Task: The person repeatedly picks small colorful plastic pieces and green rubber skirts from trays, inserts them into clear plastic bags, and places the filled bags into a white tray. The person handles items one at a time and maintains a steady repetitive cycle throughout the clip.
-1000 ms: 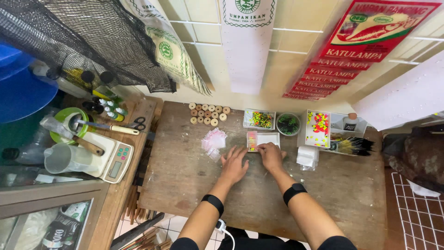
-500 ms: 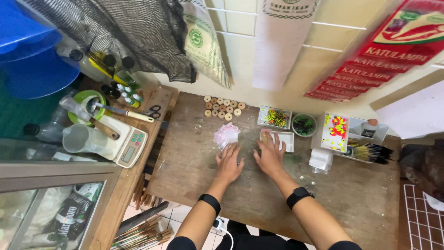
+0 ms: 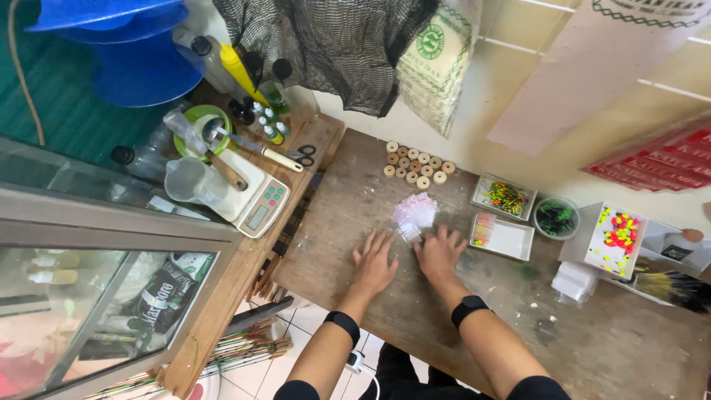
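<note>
Both hands lie palm-down on the worn wooden worktable (image 3: 459, 326), each wrist wearing a black band. The left hand (image 3: 374, 263) rests flat with fingers spread wide, gripping nothing. The right hand (image 3: 439, 253) is beside it, fingers splayed, fingertips touching a small clear plastic packet (image 3: 409, 232). At twelve o'clock from the hands lies a fanned pile of pinkish clear plastic bags (image 3: 416, 211). Farther, at eleven o'clock, sit rows of round wooden spools (image 3: 416, 167). At two o'clock lies a shallow clear rectangular tray (image 3: 502, 237).
</note>
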